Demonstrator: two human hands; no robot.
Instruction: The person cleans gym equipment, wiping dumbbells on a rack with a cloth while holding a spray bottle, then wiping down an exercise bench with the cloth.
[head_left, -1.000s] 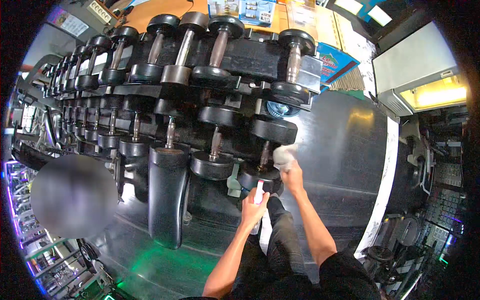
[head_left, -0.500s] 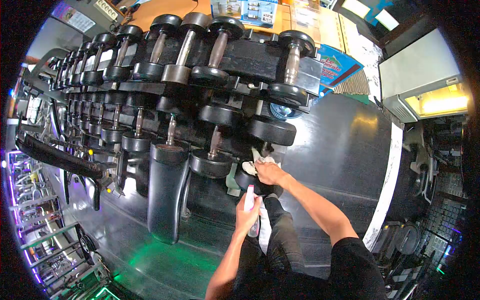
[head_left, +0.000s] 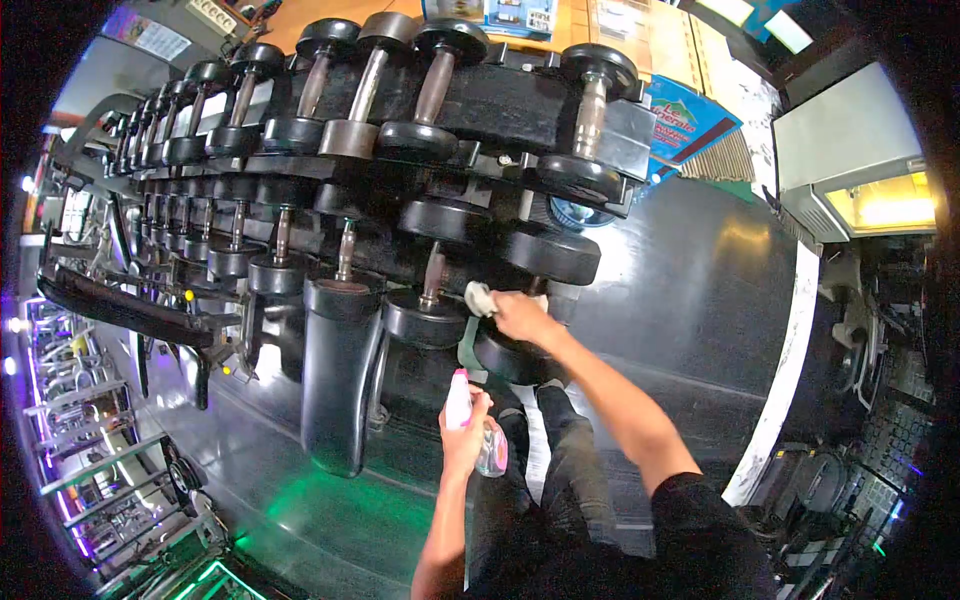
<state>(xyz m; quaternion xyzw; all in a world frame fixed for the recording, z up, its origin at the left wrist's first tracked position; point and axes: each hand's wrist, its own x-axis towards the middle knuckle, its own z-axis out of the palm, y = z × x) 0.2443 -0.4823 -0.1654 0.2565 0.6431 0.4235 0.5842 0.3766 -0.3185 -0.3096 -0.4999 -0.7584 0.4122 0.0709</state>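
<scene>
Dumbbell [head_left: 550,255] at the right end of the lower rack [head_left: 565,303] is lying with its long axis running near to far, its far head sitting a shade to the right of the near one. And it's the right hand [head_left: 525,317] that is hovering or resting across its middle, clearly the nearer of the two; whether knuckles are meeting metal, I can't tell! Those fingers are clenching a pale cloth [head_left: 480,299], which is poking out to the left, towards the gap before the neighbouring dumbbell [head_left: 425,318]. So the handle is lying under or just beside the fist, largely hidden, with the cloth's showing end sitting left of it.

Nearer the body and to the left, the left hand [head_left: 462,435] is grasping a spray bottle [head_left: 457,405], pink nozzle pointing to the far side, well clear of the handle. Further left, a padded bench [head_left: 338,390] is stretching near to far.

Now the lettering: over at far right, a blue carton [head_left: 690,122] is showing "Le" above a blurrier word, apparently ending "nerale". A blue-and-white box [head_left: 520,15] at the far edge is carrying print too small to read.
</scene>
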